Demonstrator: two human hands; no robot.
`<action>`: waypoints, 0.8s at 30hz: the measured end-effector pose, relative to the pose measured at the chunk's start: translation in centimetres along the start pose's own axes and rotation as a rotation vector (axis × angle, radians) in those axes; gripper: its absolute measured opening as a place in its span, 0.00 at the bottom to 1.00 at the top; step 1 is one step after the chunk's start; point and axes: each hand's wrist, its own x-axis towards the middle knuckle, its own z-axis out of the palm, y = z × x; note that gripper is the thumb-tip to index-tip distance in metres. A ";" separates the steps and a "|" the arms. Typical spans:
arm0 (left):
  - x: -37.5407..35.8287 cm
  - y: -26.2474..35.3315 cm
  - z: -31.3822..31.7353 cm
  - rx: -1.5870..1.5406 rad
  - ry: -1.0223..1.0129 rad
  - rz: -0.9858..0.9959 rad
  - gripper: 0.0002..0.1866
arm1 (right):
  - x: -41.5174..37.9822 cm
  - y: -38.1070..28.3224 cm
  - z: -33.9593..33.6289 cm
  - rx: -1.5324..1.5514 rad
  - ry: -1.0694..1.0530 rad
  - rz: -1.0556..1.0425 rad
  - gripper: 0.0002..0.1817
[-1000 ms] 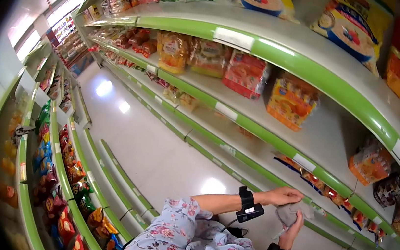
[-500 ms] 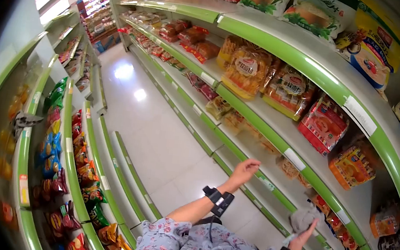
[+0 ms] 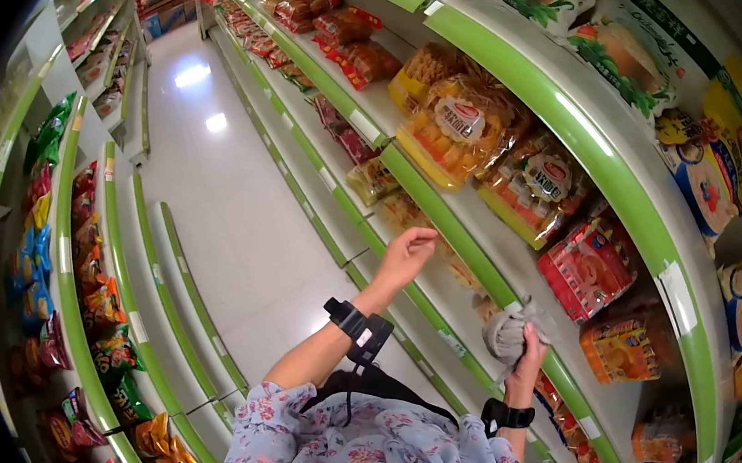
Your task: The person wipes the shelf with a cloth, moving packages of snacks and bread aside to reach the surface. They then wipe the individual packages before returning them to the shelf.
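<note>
While the right hand (image 3: 528,359) holds a bunched grey cloth (image 3: 503,337) at the green shelf edge (image 3: 453,234), its fingers pinch the fabric, though some of them are hidden by the folds. The left hand (image 3: 404,258) hovers near the same edge, farther along it, with its fingers loosely bent and nothing visible in them; whether they touch the edge cannot be told. On the shelf (image 3: 498,242) behind the edge stand a bread bag (image 3: 460,132), a second bread bag (image 3: 536,191), a red pack (image 3: 591,270) and an orange pack (image 3: 621,350), the red one seemingly nearest the cloth. For good control, the cloth seems best held as a compact pad, pressed evenly along the edge. Because a loose fold spreads over the edge toward the packs, tucking it under the fingers would probably avoid snagging the red pack.
</note>
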 end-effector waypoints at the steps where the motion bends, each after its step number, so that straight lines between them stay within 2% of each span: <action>1: 0.8 0.2 -0.6 0.035 0.019 0.027 0.14 | 0.8 0.1 1.1 -0.025 -0.030 0.016 0.16; 5: 4.4 0.9 -3.3 0.070 0.091 0.077 0.16 | 3.9 0.4 6.2 -0.120 -0.169 0.074 0.21; 7: 6.0 2.4 -4.1 0.065 0.122 0.043 0.18 | 5.2 1.0 9.0 -0.127 -0.173 0.046 0.20; 11: 10.9 2.6 -5.9 0.101 0.055 0.019 0.24 | 6.5 -0.5 16.4 -0.242 -0.197 0.036 0.17; 13: 13.2 2.1 -6.4 0.162 0.018 -0.008 0.28 | 8.4 1.5 18.9 -0.292 -0.184 0.002 0.16; 16: 16.5 1.3 -7.2 0.131 -0.012 0.066 0.36 | 9.9 3.4 22.4 -0.368 -0.179 -0.008 0.16; 20: 17.7 2.8 -8.2 0.103 -0.114 -0.067 0.38 | 9.4 4.0 26.5 -0.358 -0.132 0.017 0.17; 24: 19.0 1.1 -8.3 0.010 -0.171 0.096 0.39 | 9.6 4.8 28.1 -0.383 -0.057 0.074 0.16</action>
